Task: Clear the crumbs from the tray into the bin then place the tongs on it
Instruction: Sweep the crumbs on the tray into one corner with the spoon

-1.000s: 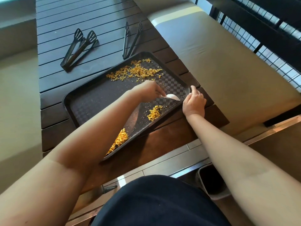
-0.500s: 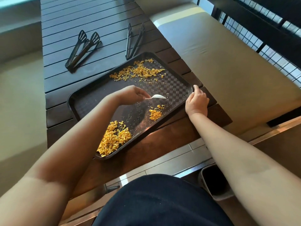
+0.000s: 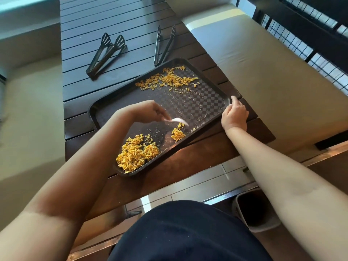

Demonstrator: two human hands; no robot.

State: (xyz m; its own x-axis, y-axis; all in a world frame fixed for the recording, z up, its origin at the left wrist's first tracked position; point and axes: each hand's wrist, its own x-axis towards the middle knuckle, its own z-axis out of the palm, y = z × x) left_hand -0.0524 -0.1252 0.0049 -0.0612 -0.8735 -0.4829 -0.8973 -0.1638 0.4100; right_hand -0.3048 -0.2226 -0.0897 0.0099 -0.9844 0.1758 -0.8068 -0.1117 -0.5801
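A: Left hand (image 3: 148, 112) over the middle of the tray (image 3: 224, 95), fingers curled round the handle of a white spoon (image 3: 178, 120). Bowl of the spoon is blurred; it points right, just above a small heap of crumbs (image 3: 177, 134) near the tray's near rim.

B: Right hand?

A: Right hand (image 3: 234, 114) grips the tray's right corner, thumb over the rim, fingers curled under or beside it; cannot tell which. Forearm crosses the near edge of the tabletop (image 3: 105, 21).

B: Crumb distribution?

A: Three groups, all orange-yellow flakes. Large pile (image 3: 135, 154) at the near-left corner, touching the rim. Small heap as noted, right of that pile and apart from it. Loose scatter (image 3: 169, 80) along the far side. Fine specks lie across the chequered floor between them.

B: Tray position?

A: Flat on the dark slatted tabletop, turned at an angle, near-left corner close to the tabletop's near edge.

B: Tongs?

A: Two pairs, both black, both on the tabletop beyond the tray. Slotted tongs (image 3: 106, 54) far left, well apart from the tray. Narrow tongs (image 3: 163, 45) far centre, hinge end just beside the tray's far rim.

B: Bin?

A: Bin (image 3: 254, 213) on the floor, lower right, under the right forearm, partly hidden by it. Inside looks dark. Beige cushioned benches (image 3: 263, 72) flank the tabletop.
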